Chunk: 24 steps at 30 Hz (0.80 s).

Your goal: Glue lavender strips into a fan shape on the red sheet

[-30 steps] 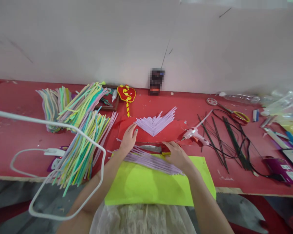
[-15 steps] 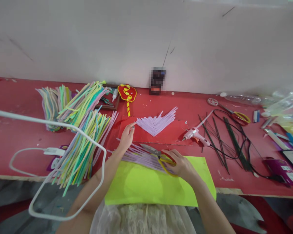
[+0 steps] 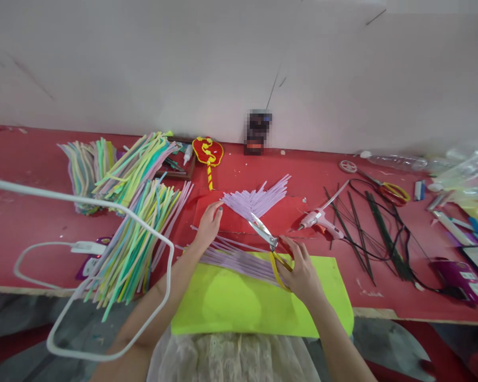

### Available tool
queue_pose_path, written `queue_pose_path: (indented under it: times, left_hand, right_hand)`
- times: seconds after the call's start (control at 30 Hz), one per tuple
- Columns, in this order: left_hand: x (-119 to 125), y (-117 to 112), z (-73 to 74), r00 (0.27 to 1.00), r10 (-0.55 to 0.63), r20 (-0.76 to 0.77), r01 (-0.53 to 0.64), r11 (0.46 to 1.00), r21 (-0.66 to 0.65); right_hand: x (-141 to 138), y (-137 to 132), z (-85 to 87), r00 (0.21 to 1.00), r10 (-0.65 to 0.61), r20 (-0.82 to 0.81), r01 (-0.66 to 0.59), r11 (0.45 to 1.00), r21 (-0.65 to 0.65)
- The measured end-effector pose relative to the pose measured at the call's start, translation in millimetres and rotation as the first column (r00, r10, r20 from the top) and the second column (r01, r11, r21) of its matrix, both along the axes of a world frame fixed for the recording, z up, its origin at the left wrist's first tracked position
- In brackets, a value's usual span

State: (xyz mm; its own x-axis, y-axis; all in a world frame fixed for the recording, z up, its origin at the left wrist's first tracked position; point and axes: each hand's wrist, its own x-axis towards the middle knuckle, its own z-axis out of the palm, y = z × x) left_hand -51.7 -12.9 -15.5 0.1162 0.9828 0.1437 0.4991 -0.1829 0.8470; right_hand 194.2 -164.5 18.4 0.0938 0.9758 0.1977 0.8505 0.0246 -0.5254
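Note:
My right hand (image 3: 302,270) is wrapped round the yellow and red handles of a pair of scissors (image 3: 271,241). Its slightly parted blades point up and left, with the tips at the lower point of a V-shaped piece of lavender pipe cleaners (image 3: 257,199). That piece lies on a red sheet (image 3: 290,220). At its left corner my left hand (image 3: 210,225) is closed, the fingertips pinching the edge. Loose lavender pipe cleaners (image 3: 239,263) lie below, across a bright yellow-green sheet (image 3: 223,307) at the table's front.
Bundles of coloured pipe cleaners (image 3: 139,228) lie left, behind a white looped tube (image 3: 169,265). A pink glue gun (image 3: 321,218), dark green wires (image 3: 386,233) and a second pair of scissors (image 3: 392,193) lie right. A red and yellow fan-shaped ornament (image 3: 207,153) is at the back.
The scissors have swung upward, from lying over the loose pipe cleaners to the V-piece's lower point. My right hand turned with them; my left hand has barely moved.

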Motion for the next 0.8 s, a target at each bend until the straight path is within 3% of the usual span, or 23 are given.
queue_pose_path:
  times: [0.3, 0.5, 0.8]
  left_hand:
    - [5, -4, 0.1, 0.986, -0.04, -0.162, 0.054, 0.995, 0.085]
    - [16, -16, -3.7, 0.858, 0.0, -0.513, 0.075, 0.989, 0.126]
    - [15, -15, -4.3, 0.754, 0.015, -0.657, 0.06, 0.994, 0.092]
  right_hand:
    - [10, -9, -8.6, 0.957, 0.04, 0.286, -0.034, 0.999, -0.028]
    - [10, -20, -6.7, 0.91, -0.066, 0.41, 0.092, 0.995, -0.044]
    - [-10, -22, -0.4, 0.831, -0.142, 0.538, 0.176, 0.984, -0.011]
